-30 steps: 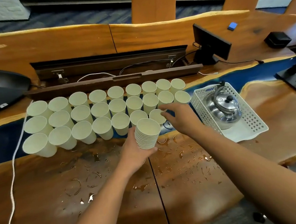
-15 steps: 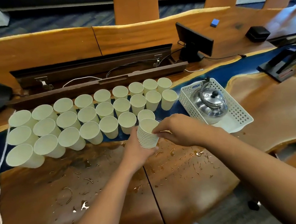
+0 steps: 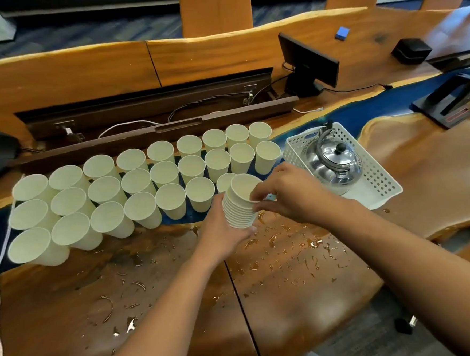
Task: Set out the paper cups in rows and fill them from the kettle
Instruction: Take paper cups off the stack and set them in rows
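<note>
- Left hand (image 3: 226,234) grips the upright stack (image 3: 240,210) from below.
- Right hand (image 3: 285,193) pinches the top cup (image 3: 244,188) rim; front row's gap lies just beyond.

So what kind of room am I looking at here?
Probably an office meeting room: a long live-edge wooden table with an open cable trough, a small monitor, and carpet beyond.
</note>
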Tool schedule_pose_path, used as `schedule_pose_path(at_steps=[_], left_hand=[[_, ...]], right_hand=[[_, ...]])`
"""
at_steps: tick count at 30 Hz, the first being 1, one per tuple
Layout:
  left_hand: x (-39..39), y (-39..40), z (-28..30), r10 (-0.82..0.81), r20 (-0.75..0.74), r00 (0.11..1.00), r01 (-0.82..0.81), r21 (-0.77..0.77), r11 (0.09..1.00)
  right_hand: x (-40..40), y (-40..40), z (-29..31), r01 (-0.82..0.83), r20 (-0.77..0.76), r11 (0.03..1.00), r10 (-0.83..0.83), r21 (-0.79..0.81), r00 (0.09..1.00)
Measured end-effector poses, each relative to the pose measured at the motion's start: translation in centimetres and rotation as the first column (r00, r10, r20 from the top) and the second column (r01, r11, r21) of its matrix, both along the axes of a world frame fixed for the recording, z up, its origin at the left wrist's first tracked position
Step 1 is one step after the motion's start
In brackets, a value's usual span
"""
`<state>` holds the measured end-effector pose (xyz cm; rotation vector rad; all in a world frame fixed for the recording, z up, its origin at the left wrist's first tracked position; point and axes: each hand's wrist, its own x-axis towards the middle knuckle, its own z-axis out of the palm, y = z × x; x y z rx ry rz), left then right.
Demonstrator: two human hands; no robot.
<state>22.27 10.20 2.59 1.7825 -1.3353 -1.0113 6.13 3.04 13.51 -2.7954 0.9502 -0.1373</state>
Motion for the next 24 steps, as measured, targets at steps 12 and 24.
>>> schedule_pose_path(at_steps=[12, 24], left_hand=[[0.5, 0.1, -0.1, 0.031, -0.046, 0.998, -0.03, 0.007, 1.0], [1.3, 0.8, -0.5, 0.064, -0.037, 0.997, -0.064, 0.007, 0.998]], right_hand=[[-1.3, -3.2, 6.3, 0.33, 0.257, 0.936, -0.35, 0.118, 0.901], [-1.1, -5.2, -6.5, 0.482, -0.038, 0.865, -0.481, 0.142, 0.876]])
